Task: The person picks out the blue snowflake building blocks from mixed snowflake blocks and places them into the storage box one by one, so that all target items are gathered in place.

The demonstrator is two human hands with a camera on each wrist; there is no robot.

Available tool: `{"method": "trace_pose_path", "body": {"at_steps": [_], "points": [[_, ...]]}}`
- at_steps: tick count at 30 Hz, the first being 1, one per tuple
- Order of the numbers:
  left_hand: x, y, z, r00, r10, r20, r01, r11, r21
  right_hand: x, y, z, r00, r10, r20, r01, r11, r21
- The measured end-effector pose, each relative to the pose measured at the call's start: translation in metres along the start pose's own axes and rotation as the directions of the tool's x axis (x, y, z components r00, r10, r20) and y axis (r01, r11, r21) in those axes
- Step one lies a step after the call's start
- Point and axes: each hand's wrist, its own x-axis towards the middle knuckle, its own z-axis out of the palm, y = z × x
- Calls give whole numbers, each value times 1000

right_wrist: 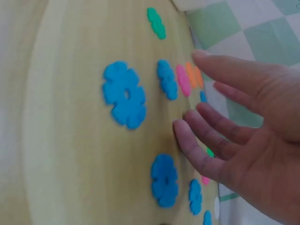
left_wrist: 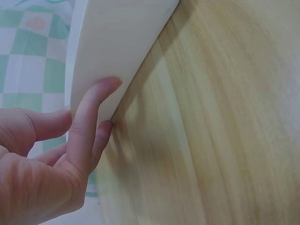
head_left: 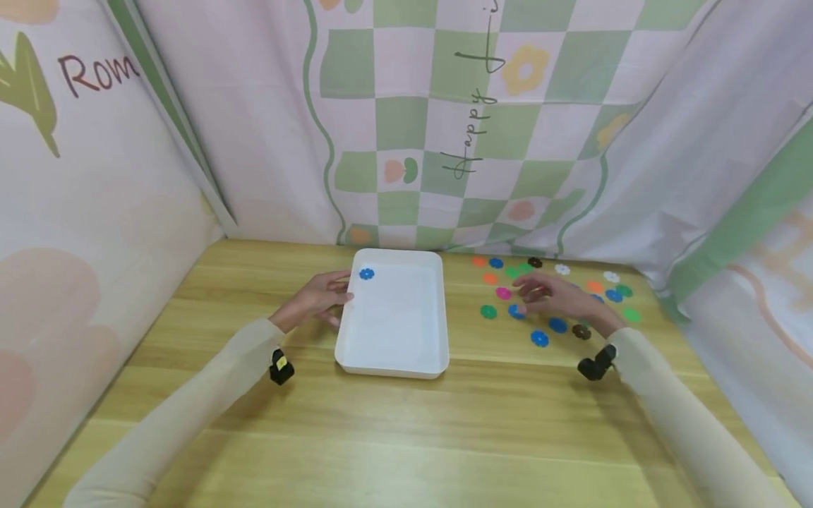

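Left hand: fingers bent against the outer left wall of the white tray, thumb at the rim; a light hold. Should be enough to steady it. Keep the pressure low so the tray neither slides nor tips.

Tray sits flat on the worktop. One blue flower disc lies inside, near the far left corner. Much of the tray floor shows, so a piece could be laid flat there without overlap.

Right of the tray, the scatter begins. Green disc on the near side, pink disc slightly farther back. Next, a second blue disc, at the fingertips of the right hand as seen from the head; contact cannot be told.

Right hand: no piece seen in it, fingers loosely curved, thumb apart. Step in hand looks like picking up a disc. They look thin and will likely resist a straight pinch: thumb and forefinger low on opposite edges, a nail under one petal, then close. Check for a second piece coming along.

Farther right, a brown disc near the wrist. Best lift the wrist before any sideways move, or the sleeve may drag pieces.
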Motion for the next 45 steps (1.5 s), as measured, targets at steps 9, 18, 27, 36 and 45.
{"method": "trace_pose_path", "body": {"at_steps": [9,18,27,36,45], "points": [[-2,-6,-3,1000,29,8,-29,1000,-6,-5,8,11,992,120,37,-120,993,21],[2,-5,-1,999,31,10,-31,999,16,-6,13,10,994,75,77,-77,997,17],[1,-7,-1,1000,26,-10,-25,999,30,-1,10,11,995,59,84,-58,998,-13],[2,-5,1,1000,15,-13,-15,1000,-2,-2,9,11,997,-1,81,5,999,-49],[3,-5,5,999,1,-44,0,1000,15,-6,2,15,999,30,40,-28,999,-47]]}}
